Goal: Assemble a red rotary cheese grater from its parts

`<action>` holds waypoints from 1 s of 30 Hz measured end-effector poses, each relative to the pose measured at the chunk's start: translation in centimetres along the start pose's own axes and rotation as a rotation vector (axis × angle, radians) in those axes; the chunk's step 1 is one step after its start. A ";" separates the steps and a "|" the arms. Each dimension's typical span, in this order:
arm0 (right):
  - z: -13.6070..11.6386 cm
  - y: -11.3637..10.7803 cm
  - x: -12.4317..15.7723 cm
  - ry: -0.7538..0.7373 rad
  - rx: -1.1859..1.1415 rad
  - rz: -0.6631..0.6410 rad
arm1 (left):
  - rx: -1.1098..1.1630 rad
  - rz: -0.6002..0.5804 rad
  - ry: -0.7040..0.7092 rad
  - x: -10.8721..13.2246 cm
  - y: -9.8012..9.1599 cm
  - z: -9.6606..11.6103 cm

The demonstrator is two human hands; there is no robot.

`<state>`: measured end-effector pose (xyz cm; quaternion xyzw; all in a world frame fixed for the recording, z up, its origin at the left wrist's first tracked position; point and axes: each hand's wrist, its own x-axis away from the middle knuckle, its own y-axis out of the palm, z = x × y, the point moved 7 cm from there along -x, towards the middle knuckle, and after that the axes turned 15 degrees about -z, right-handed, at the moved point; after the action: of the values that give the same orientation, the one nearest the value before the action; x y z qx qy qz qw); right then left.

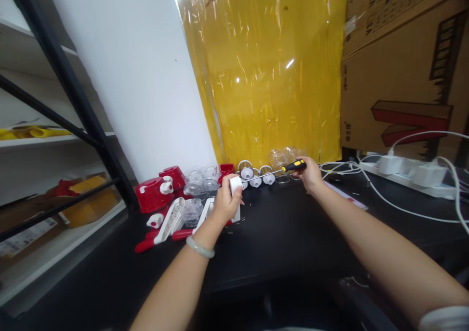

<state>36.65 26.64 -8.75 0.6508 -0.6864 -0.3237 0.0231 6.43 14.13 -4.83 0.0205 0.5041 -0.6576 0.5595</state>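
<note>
My left hand, with a pale bangle on the wrist, is closed around a small white plastic part. My right hand grips the black and yellow handle of a screwdriver. The long metal shaft points left, and its tip reaches the white part; whether it sits in a screw I cannot make out. Under and beside my left hand lie a white piece and a red-ended handle. Several small metal screws or pins are scattered on the black table nearby.
Red housings, clear plastic cups and white-and-red handles crowd the left. Round white-and-metal parts line the back. At right are a power strip with white cables and a large cardboard box. A yellow curtain hangs behind.
</note>
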 end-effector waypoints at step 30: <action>-0.4 0.2 0.4 0.061 0.089 0.032 | -0.026 -0.045 -0.004 -0.1 0.1 -0.1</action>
<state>36.58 26.16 -8.51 0.6498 -0.7094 -0.2723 0.0200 6.48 14.27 -4.93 0.0003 0.5119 -0.6635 0.5457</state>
